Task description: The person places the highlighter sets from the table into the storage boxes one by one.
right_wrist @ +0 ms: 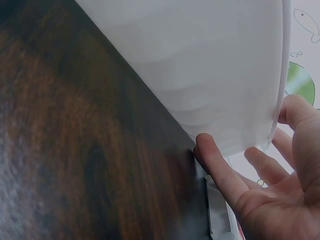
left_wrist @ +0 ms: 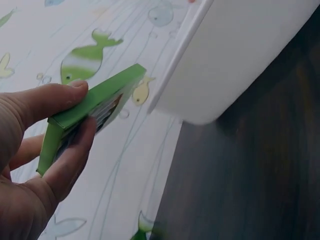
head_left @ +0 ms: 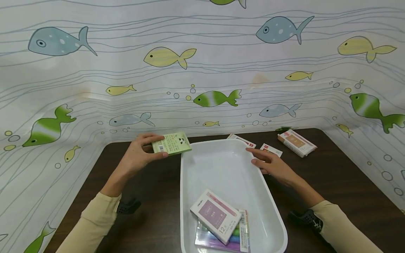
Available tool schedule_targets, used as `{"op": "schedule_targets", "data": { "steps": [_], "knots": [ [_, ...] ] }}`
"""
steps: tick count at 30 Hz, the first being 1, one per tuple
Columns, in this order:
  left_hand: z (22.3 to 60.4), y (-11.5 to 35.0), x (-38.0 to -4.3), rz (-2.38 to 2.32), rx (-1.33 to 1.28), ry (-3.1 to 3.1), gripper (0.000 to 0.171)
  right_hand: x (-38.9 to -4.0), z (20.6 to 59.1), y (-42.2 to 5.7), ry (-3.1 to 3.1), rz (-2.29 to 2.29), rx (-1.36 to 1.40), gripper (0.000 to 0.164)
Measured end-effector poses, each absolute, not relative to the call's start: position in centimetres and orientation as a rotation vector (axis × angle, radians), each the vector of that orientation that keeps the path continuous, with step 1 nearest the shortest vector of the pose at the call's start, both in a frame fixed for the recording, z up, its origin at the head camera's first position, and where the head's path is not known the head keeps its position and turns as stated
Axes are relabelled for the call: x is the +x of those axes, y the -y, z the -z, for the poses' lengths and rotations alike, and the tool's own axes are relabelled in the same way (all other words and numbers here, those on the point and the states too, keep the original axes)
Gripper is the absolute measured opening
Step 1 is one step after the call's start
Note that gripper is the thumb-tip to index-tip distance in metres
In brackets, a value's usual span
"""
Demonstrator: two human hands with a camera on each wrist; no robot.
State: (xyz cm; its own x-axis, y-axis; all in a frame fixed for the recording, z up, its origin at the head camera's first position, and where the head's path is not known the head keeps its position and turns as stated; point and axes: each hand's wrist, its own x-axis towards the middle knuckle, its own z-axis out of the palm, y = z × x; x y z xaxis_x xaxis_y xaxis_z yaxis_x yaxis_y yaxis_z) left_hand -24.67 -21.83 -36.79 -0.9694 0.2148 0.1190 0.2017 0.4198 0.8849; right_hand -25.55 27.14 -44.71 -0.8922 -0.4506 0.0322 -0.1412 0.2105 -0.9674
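Note:
Out to the left of the white tray (head_left: 181,189), my left hand (head_left: 137,154) holds a flat green box (head_left: 172,144) between thumb and fingers. Small print and a panda picture mark its upper face, and one corner overlaps the tray's far left rim. In the left wrist view the thumb lies along the box's green edge (left_wrist: 107,95), fingers on the other side. My right hand (head_left: 278,167) rests at the tray's right rim, its fingers extended. Two of its fingertips lie at the rim; another is close to the tray's outer wall (right_wrist: 210,65) in the right wrist view.
Inside the tray, a white box with a purple label (head_left: 215,214) lies on a clear pack of coloured things (head_left: 234,242). Behind the right rim are a white-and-orange pack (head_left: 296,143), two flat white-and-red packs (head_left: 271,150) and a dark green item (head_left: 284,129). Fish-patterned sheeting (head_left: 177,80) borders the table.

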Motion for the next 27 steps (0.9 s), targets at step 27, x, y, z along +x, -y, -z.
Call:
{"op": "schedule_targets", "data": {
  "steps": [27],
  "knots": [
    [37.9,14.8,-24.3,-1.648,0.665,-2.475,0.062,-25.3,44.6,-27.0,-2.198,1.769,-0.572,0.052]
  ]
}}
